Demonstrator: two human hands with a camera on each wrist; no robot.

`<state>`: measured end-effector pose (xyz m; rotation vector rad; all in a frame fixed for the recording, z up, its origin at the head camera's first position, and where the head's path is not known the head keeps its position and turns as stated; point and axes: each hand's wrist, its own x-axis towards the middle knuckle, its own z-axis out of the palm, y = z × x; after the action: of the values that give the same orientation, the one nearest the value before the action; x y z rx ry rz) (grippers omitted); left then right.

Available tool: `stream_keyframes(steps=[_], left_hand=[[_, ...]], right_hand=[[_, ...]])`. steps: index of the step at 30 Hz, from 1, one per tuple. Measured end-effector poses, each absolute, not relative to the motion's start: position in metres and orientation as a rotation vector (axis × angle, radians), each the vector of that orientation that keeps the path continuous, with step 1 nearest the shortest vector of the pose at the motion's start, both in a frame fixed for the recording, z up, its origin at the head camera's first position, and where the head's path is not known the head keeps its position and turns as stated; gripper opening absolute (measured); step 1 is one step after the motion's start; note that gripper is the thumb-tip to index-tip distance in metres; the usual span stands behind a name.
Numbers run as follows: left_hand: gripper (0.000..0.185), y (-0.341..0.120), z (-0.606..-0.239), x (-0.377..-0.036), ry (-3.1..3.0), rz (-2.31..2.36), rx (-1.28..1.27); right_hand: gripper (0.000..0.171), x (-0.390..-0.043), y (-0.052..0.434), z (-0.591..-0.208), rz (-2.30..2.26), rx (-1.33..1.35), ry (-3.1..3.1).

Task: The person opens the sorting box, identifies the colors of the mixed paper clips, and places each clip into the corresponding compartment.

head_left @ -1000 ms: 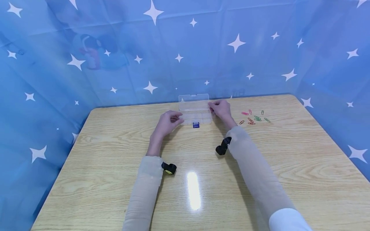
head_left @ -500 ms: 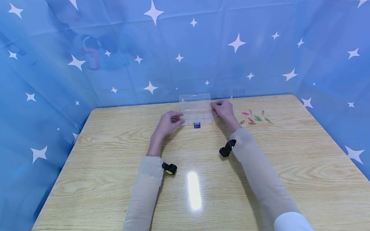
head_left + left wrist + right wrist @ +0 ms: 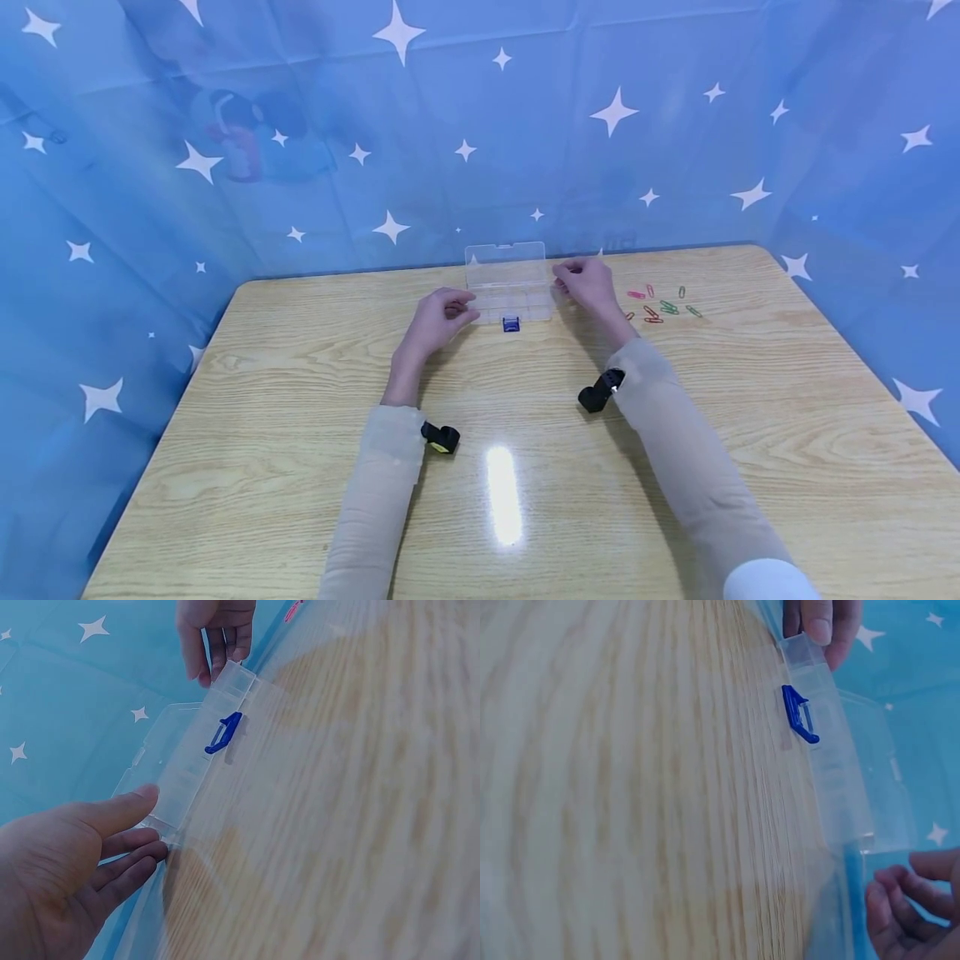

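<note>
Head view: a clear plastic box [image 3: 508,292] with its lid raised sits at the far middle of the wooden table [image 3: 300,433], long axis running left to right, a blue latch [image 3: 511,324] on its near wall; the left hand [image 3: 435,321] rests at the box's left end with fingers loosely curled, its thumb toward the near left corner, while the right hand [image 3: 592,285] sits just off the right end, fingers bent, apparently apart from the box; scattered coloured paper clips [image 3: 660,307] lie to the right of the right hand, nearer to it than to the left; a blue star-printed cloth [image 3: 480,125] backs the scene. Left wrist view: the left hand [image 3: 67,870] is relaxed, its thumb tip touching the box [image 3: 180,776] at its end wall, the other fingers curled beneath and gripping nothing; the latch [image 3: 223,732] hangs unfastened; the right hand [image 3: 216,634] shows at the opposite end, fingertips close by the corner. Right wrist view: the right hand's fingers [image 3: 900,904] are curled and hold nothing, just clear of the box [image 3: 840,772], which stretches away from them along its long axis to the left hand [image 3: 821,622] holding the other end, thumb on its wall
</note>
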<state>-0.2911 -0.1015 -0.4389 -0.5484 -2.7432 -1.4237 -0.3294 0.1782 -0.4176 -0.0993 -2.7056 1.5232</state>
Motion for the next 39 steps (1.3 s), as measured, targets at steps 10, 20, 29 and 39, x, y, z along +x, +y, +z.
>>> stream_keyframes(steps=[10,20,29,39], left_hand=[[0.038,-0.101,-0.439,-0.292,-2.747,-1.405,-0.554],[0.041,-0.101,-0.439,-0.293,-2.746,-1.402,-0.576],[0.04,-0.101,-0.439,-0.293,-2.746,-1.39,-0.591],[0.04,-0.101,-0.44,-0.293,-2.747,-1.394,-0.574]], right_hand=[[0.038,-0.319,0.188,-0.412,1.5,-0.015,-2.692],[0.038,-0.31,0.194,-0.405,1.525,0.033,-2.657],[0.042,-0.3,0.209,-0.404,1.514,0.08,-2.64],[0.044,-0.286,0.227,-0.397,1.445,0.149,-2.687]])
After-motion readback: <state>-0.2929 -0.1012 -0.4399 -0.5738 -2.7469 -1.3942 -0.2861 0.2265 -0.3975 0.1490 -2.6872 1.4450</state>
